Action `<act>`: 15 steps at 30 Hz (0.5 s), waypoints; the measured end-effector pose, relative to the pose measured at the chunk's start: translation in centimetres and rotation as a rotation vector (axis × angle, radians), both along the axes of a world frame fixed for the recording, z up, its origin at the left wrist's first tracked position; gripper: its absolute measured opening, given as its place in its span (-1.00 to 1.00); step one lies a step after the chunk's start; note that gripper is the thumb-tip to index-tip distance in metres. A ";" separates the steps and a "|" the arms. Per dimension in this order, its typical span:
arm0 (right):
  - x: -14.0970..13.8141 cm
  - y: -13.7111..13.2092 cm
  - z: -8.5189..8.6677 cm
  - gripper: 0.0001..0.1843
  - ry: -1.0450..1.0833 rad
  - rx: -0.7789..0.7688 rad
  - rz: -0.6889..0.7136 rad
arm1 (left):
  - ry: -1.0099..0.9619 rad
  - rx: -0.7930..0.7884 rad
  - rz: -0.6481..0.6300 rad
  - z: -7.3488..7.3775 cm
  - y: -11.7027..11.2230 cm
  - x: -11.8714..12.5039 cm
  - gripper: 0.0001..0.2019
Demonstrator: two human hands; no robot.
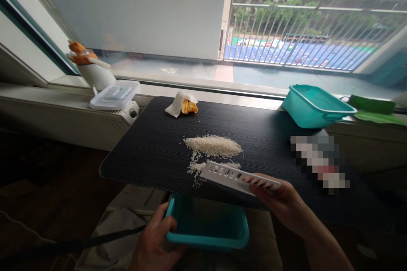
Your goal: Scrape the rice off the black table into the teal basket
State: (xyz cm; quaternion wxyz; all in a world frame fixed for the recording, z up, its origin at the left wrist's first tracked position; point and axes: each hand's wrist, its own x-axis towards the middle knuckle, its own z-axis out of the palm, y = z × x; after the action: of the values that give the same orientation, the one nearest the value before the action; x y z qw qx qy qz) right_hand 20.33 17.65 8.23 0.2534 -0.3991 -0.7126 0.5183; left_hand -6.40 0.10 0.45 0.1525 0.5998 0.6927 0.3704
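Note:
My left hand (pixel 159 235) grips the left end of a teal plastic container (pixel 208 241), held just below the table's near edge with its mouth upward. In my right hand (pixel 282 203) is a white plastic strip with a row of slots (pixel 225 178). The strip's far end rests against the nearer part of the rice (pixel 197 167). A longer mound of white rice (pixel 214 146) lies just behind it on the black tabletop (pixel 143 148). Loose grains are scattered around both parts. The container's inside is dark, so its contents cannot be made out.
A crumpled tissue with an orange-yellow scrap (pixel 189 106) lies at the table's back. Another teal basin (pixel 318 108) stands at the back right, beside a green cloth (pixel 372 108). A pixelated item (pixel 319 163) lies on the right. A clear lidded box (pixel 116 94) sits at left.

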 end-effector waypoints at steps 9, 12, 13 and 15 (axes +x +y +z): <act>0.1 -0.5 0.1 -0.73 0.005 -0.058 0.019 | 0.005 0.041 -0.001 0.2 0.1 -0.1 -0.87; 0.3 -0.5 -0.1 -0.74 0.021 -0.052 -0.029 | 0.005 0.042 -0.002 0.2 0.1 -0.1 -0.86; 0.3 -0.5 -0.1 -0.75 0.026 -0.060 -0.026 | 0.006 0.041 0.001 0.2 0.0 -0.1 -0.85; 0.4 -0.7 -0.1 -0.75 0.034 -0.099 0.019 | 0.009 0.037 0.007 0.2 0.0 -0.2 -0.84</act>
State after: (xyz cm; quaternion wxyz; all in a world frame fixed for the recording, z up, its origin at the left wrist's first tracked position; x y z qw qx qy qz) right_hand 20.70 16.99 8.14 0.2405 -0.3955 -0.6854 0.5621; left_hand -6.57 0.07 0.60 0.1369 0.6016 0.6885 0.3813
